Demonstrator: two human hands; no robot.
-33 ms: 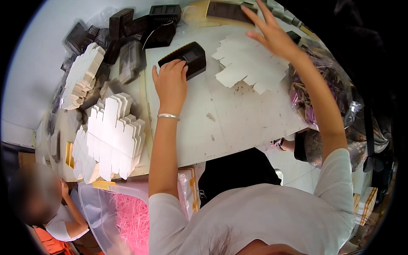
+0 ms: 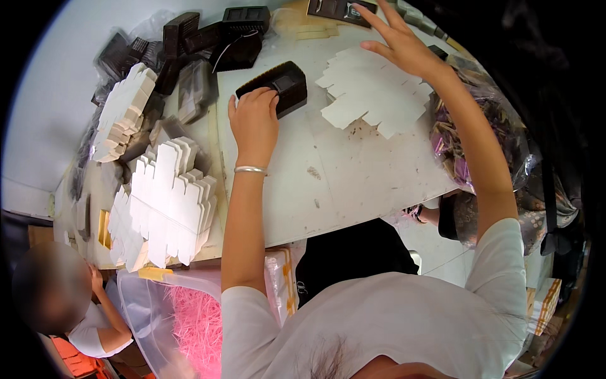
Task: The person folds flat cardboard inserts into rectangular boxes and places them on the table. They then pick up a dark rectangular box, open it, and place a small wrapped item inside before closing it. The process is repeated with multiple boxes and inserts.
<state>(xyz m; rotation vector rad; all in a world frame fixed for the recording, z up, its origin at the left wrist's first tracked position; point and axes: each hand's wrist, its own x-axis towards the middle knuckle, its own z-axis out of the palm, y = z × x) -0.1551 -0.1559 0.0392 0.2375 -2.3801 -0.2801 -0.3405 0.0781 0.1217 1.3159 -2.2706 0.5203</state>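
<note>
- Left hand (image 2: 254,120), upper centre of frame: lies palm down on the white table (image 2: 328,189), fingers together and lightly curled, tips pressed against the near edge of a black tray (image 2: 278,85). It touches the tray but does not close round it.
- Black tray: dark moulded piece with a square recess, lying flat and slanted on the table, just above the left hand.
- Silver bangle (image 2: 250,169) sits on the left wrist.
- Right hand (image 2: 398,44), top right of centre: fingers spread wide and straight, palm down, resting on the far edge of the flat white die-cut cardboard blanks (image 2: 372,95). Nothing is gripped; whether the fingertips press on the card or on the table beyond, cannot tell.
- Cardboard blanks: a loose overlapping layer with notched edges, lying flat on the table right of the tray, well apart from the left hand.
- Left of frame: a fanned stack of white folded cartons (image 2: 167,202) on the table's left edge; a second white stack (image 2: 123,114) lies above it.
- Upper left: heap of more black trays (image 2: 189,44), some in clear wrap.
- Right edge: clear bag of purple and tan shreds (image 2: 454,132).
- Lower left: clear bag of pink paper shred (image 2: 196,322), and beside it another person (image 2: 82,309), seated low.
</note>
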